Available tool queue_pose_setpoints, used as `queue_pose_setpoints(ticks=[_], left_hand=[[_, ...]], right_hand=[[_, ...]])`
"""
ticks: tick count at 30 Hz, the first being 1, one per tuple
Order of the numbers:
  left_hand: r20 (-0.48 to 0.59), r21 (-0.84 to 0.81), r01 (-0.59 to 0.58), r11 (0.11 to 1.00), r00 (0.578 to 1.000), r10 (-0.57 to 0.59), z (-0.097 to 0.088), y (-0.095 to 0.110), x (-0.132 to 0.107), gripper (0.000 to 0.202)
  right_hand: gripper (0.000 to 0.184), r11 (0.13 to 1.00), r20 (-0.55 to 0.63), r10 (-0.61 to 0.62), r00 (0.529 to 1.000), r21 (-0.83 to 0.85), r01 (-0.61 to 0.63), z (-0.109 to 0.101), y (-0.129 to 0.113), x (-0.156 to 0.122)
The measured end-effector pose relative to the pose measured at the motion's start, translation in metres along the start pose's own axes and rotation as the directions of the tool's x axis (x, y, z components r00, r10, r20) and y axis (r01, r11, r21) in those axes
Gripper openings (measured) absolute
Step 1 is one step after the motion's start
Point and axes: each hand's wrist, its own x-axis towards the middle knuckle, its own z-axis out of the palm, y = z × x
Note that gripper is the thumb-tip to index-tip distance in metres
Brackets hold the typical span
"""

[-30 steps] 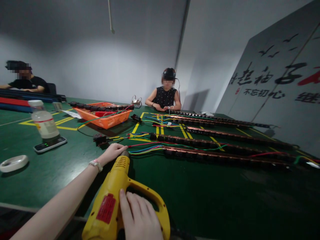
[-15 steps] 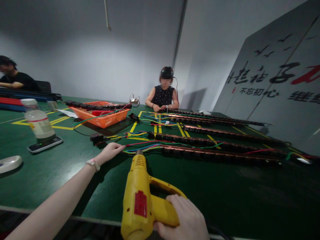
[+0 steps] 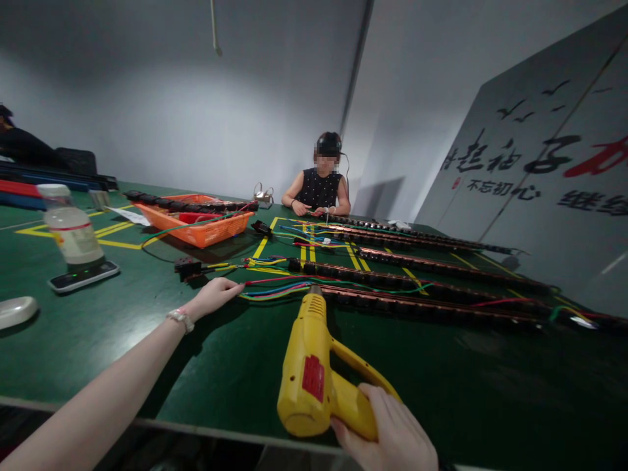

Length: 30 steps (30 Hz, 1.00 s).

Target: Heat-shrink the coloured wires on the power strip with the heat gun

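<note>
My right hand [image 3: 392,425] is wrapped round the handle of a yellow heat gun [image 3: 307,366], whose metal nozzle [image 3: 315,290] points away from me. The nozzle is by the right end of a bundle of coloured wires [image 3: 279,289], where they meet a long black and copper strip [image 3: 373,299]. Out to the left, my left hand [image 3: 218,296] pinches the wires' free ends between its fingertips. A red wire and a green one [image 3: 383,288] run along the strip. Just behind lies a second strip [image 3: 353,271] with wires leading to a black connector [image 3: 189,268].
An orange basket [image 3: 206,234] with a strip across it stands at the back left. Nearer are a bottle [image 3: 73,226], a phone [image 3: 83,276] and a white object [image 3: 17,312]. More strips [image 3: 441,265] lie on the green table [image 3: 235,379]. A co-worker [image 3: 321,186] sits opposite; another person [image 3: 24,150] is far left.
The heat gun in my right hand has moved right along the wires, from near my left hand to the strip's end. My left hand still holds the wire ends.
</note>
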Motion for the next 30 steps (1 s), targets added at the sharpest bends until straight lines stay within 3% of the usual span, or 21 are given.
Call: queue_pose_setpoints(ticks=[8,15,18,20,30], left_hand=[[-0.039,0.005,-0.005,1.0,0.999,0.005,0.002,-0.002,0.002,0.054],[-0.049,0.007,-0.009,1.0,0.999,0.009,0.001,-0.004,0.003,0.056],[-0.063,-0.004,-0.001,1.0,0.998,0.001,0.002,-0.005,0.004,0.058],[-0.056,-0.004,-0.003,1.0,0.998,0.003,0.002,-0.005,0.004,0.058],[-0.024,-0.05,-0.025,0.998,0.999,0.024,-0.002,0.005,-0.004,0.053]], right_hand=[[0.047,1.0,0.009,-0.019,1.0,0.023,0.019,0.005,-0.012,-0.001],[0.047,0.975,-0.096,-0.153,0.984,0.15,0.166,0.026,-0.063,0.003],[0.057,0.968,-0.224,0.013,0.975,0.249,0.044,0.035,-0.091,0.005],[0.058,0.95,-0.21,0.057,0.976,0.311,0.011,0.038,-0.105,0.006],[0.059,0.922,-0.183,0.076,0.98,0.388,0.001,0.04,-0.115,0.011]])
